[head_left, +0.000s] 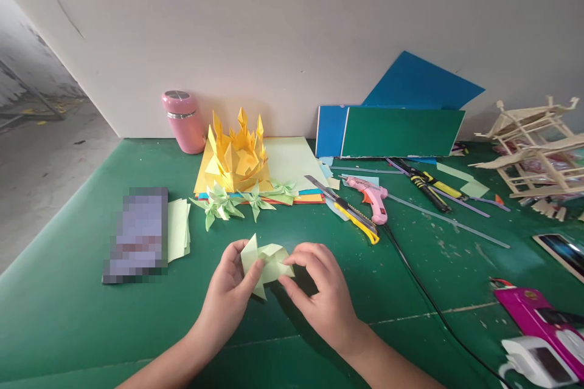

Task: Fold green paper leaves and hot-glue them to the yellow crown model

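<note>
A partly folded piece of pale green origami paper (pixel 274 260) is held over the near middle of the table. My left hand (pixel 230 282) grips its left side, thumb on the front and fingers behind. At the right edge, the thumb and forefinger of my right hand (pixel 322 289) pinch the paper. Beyond my hands lie several pale green folded paper flowers (pixel 221 203). Behind them a yellow folded paper crown-like piece (pixel 237 161) stands on coloured sheets. A stack of pale green paper (pixel 179 231) is tucked beside a dark, blurred-out flat device (pixel 139 234) on the left.
A utility knife (pixel 353 216) and a pink glue gun (pixel 375 199) with a trailing black cord lie to the right. Behind stand a pink flask (pixel 186 124) and a green board (pixel 401 132). A wooden stick model (pixel 533 146), a phone (pixel 563 253) and a magenta pouch (pixel 524 310) occupy the far right.
</note>
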Tool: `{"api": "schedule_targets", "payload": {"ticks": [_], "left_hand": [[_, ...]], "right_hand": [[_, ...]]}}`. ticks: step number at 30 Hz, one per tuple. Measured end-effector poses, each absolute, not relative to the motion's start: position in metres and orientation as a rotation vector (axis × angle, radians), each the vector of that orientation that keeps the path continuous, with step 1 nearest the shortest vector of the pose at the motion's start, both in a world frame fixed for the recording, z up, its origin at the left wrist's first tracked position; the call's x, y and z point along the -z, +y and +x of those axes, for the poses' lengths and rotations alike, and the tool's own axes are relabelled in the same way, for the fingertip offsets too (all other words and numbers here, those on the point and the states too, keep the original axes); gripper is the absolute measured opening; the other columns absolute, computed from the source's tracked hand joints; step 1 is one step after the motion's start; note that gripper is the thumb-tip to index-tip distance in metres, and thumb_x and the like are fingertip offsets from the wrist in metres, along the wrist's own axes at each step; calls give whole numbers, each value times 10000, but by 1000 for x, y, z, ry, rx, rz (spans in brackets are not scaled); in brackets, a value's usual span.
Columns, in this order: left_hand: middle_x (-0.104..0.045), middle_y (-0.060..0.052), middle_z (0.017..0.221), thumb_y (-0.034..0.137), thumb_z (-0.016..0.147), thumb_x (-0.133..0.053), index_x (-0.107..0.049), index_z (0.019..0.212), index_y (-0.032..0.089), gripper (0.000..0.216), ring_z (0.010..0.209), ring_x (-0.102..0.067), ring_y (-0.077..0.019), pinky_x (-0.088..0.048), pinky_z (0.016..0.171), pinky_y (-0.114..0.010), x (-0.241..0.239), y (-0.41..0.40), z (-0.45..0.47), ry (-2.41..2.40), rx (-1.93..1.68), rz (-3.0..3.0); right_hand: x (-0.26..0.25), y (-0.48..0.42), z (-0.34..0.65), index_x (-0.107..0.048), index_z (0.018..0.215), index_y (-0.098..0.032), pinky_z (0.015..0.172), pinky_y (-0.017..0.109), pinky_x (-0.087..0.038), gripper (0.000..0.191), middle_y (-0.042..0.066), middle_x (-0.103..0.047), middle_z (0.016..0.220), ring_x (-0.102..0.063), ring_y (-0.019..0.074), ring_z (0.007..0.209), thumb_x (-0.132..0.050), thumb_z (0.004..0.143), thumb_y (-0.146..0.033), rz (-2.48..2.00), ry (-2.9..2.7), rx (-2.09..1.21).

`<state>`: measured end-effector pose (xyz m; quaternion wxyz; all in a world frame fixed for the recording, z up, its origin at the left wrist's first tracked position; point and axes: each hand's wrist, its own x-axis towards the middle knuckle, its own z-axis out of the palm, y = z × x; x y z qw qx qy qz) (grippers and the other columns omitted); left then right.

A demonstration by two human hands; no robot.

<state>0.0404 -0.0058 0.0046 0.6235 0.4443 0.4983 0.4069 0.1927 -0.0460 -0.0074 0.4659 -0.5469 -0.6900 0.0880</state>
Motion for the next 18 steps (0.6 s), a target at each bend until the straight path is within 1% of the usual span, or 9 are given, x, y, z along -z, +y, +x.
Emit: {"api": "schedule_targets", "payload": {"ticks": [2, 5, 8, 13, 18], "left_hand": [[-591, 35, 729, 493, 653, -710, -537, 901, 189, 428, 643, -531, -124, -459, 531, -212, -5, -6, 41, 1130, -913, 1014], [-593, 37, 688, 512, 649, -708, -553, 850, 178, 419, 642, -534, -122, -455, 554, -207, -4, -6, 42, 1113, -889, 1042], [-572, 49, 629, 528, 657, -696, -551, 815, 176, 412, 587, -507, -109, -427, 522, -195, -1, -5, 42, 1116, -874, 1075], [-578, 47, 601, 530, 699, -662, -548, 871, 175, 410, 523, -474, -101, -390, 483, -196, 5, -5, 39, 1139, -846, 1112], [-593, 53, 578, 504, 679, -691, -541, 885, 175, 416, 507, -484, -95, -391, 481, -186, 1, -6, 39, 1118, -836, 1043]], "right_hand": [[5, -46, 192, -606, 830, -223, 668, 315, -485, 88, 34, -598, 809, -570, 178, 765, -568, 842, -144, -1308, -1701, -168], [2, -48, 192, -630, 799, -223, 665, 309, -481, 116, 28, -587, 786, -558, 163, 740, -575, 845, -132, -1237, -1728, -84], [1, -49, 192, -645, 794, -222, 700, 314, -477, 124, 34, -582, 812, -544, 164, 769, -581, 844, -129, -1200, -1780, -26], [6, -51, 193, -665, 798, -243, 763, 328, -455, 158, 40, -580, 867, -523, 175, 837, -556, 865, -150, -1196, -1875, 53], [9, -50, 193, -658, 778, -242, 821, 341, -405, 160, 36, -578, 892, -505, 174, 870, -555, 882, -178, -1196, -1961, 120]]}}
